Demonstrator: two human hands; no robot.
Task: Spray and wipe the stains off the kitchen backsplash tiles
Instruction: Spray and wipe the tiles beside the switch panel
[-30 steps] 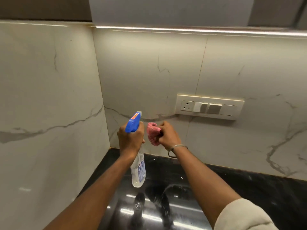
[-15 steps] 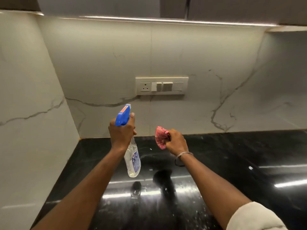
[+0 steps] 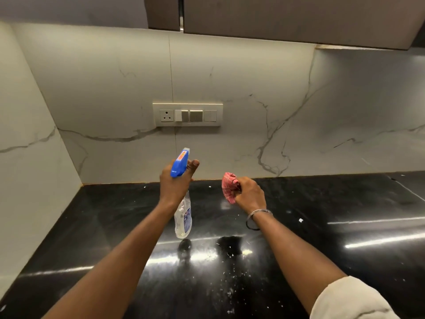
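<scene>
The white marble-look backsplash tiles (image 3: 241, 84) run along the back wall and turn the corner at the left. My left hand (image 3: 175, 185) grips a clear spray bottle (image 3: 183, 218) with a blue trigger head (image 3: 180, 162), its nozzle pointing at the wall below the switch panel. My right hand (image 3: 249, 193) holds a bunched red checked cloth (image 3: 229, 187) just above the counter, a short way from the wall. Both hands are held off the tiles.
A switch and socket panel (image 3: 187, 114) is set in the back wall above my hands. The glossy black counter (image 3: 322, 226) carries white specks and smears. Dark upper cabinets (image 3: 287, 17) overhang the wall. The side wall (image 3: 27, 157) closes the left.
My view has swung right and pulled back from the corner, showing more counter and wall to the right. Both hands came away from the tiles and spread further apart, still holding bottle and cloth.
</scene>
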